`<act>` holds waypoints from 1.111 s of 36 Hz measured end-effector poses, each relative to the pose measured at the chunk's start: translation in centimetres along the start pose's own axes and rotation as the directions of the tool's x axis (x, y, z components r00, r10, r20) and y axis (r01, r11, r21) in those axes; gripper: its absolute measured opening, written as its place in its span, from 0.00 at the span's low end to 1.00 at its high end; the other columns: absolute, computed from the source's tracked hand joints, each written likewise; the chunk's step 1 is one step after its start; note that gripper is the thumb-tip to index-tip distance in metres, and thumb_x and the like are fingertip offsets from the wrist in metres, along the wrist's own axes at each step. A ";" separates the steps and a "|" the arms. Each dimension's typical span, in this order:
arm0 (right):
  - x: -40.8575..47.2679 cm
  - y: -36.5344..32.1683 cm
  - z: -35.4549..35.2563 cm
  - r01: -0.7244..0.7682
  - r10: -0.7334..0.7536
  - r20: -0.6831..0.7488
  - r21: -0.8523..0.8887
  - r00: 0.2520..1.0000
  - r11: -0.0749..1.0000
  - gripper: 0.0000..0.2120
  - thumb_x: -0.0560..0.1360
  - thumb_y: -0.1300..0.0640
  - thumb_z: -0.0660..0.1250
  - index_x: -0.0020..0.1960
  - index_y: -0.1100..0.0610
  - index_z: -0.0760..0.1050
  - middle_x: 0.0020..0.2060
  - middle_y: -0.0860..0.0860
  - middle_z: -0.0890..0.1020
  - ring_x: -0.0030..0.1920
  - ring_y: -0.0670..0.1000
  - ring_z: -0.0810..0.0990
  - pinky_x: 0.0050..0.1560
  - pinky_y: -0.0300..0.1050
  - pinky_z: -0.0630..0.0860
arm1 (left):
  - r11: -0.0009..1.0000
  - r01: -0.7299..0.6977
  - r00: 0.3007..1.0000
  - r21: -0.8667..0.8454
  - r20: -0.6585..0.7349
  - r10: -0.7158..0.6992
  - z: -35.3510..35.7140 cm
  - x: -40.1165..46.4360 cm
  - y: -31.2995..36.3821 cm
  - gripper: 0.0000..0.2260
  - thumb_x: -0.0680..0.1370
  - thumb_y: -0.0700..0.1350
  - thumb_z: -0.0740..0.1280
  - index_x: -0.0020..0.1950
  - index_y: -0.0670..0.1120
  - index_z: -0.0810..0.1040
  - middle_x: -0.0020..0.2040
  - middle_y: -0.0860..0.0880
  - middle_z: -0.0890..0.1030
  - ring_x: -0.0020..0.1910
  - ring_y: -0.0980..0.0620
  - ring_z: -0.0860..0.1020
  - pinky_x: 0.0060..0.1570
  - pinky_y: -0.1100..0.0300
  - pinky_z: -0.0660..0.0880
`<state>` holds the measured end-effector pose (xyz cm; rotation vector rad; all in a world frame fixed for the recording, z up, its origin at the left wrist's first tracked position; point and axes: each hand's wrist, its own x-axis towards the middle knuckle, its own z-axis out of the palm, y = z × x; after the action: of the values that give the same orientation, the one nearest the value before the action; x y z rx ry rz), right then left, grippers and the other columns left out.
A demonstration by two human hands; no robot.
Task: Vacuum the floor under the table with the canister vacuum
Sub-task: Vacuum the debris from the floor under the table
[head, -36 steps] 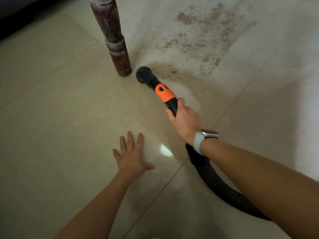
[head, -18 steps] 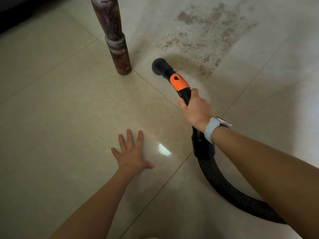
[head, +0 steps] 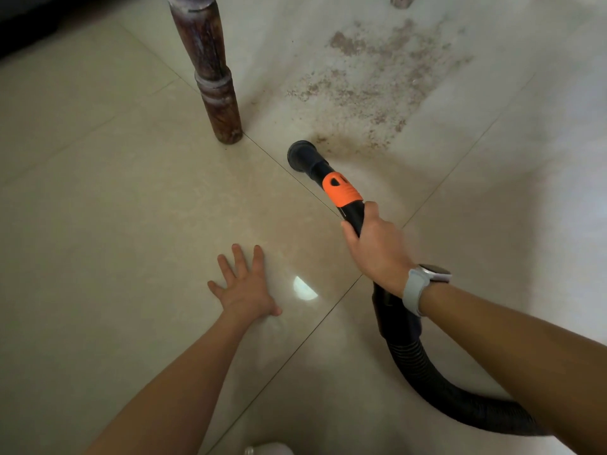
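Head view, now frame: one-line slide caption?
Right hand grips the vacuum wand, nozzle at the dirt patch beside the table leg; left hand braces on tile.

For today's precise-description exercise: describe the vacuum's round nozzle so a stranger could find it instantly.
Start at the dark turned wooden table leg standing on the pale tiled floor. Just right of its foot, at the near edge of the brown dirt patch, sits the nozzle. It is the only round black disc, tipping a tube with an orange collar held by the right hand.
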<state>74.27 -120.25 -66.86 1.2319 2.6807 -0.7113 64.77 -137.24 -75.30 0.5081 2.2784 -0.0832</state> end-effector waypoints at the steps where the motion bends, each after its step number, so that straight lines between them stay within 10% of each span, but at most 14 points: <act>1: -0.2 0.4 -0.3 -0.014 0.014 -0.001 0.000 1.000 1.000 0.17 0.80 0.48 0.57 0.61 0.59 0.63 0.39 0.54 0.75 0.36 0.57 0.76 0.37 0.48 0.72 | 1.000 0.005 1.000 -0.005 0.002 -0.005 0.0 0.0 0.0 0.57 0.66 0.55 0.77 0.76 0.54 0.32 0.75 0.46 0.28 0.74 0.38 0.31 0.69 0.32 0.48; 21: 3.8 -1.0 0.5 -0.005 -0.004 -0.109 -0.083 0.994 0.997 0.17 0.80 0.47 0.56 0.60 0.59 0.63 0.42 0.55 0.77 0.36 0.57 0.73 0.35 0.47 0.68 | 1.000 0.002 1.000 0.027 -0.001 -0.002 0.0 0.1 0.3 0.58 0.66 0.55 0.77 0.76 0.52 0.32 0.74 0.44 0.28 0.74 0.36 0.32 0.68 0.32 0.51; 33: -0.6 0.9 2.2 -0.025 0.021 0.015 0.340 1.000 0.940 0.15 0.78 0.50 0.62 0.60 0.57 0.64 0.39 0.52 0.77 0.34 0.53 0.78 0.35 0.50 0.77 | 0.999 -0.016 1.000 0.034 0.024 0.015 0.1 0.4 0.0 0.57 0.68 0.56 0.76 0.75 0.52 0.31 0.74 0.44 0.27 0.73 0.36 0.31 0.68 0.31 0.49; 40: -3.8 3.2 1.9 -0.085 0.072 0.056 0.309 0.996 0.947 0.14 0.79 0.44 0.59 0.56 0.53 0.63 0.34 0.51 0.77 0.33 0.54 0.79 0.35 0.53 0.79 | 1.000 -0.008 1.000 0.030 0.022 0.007 0.1 0.4 0.0 0.57 0.67 0.56 0.76 0.75 0.53 0.31 0.74 0.44 0.27 0.73 0.37 0.31 0.68 0.31 0.49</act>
<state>78.95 -121.94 -68.67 1.3615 2.5355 -1.1698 64.67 -137.13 -75.65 0.5289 2.2570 -0.1193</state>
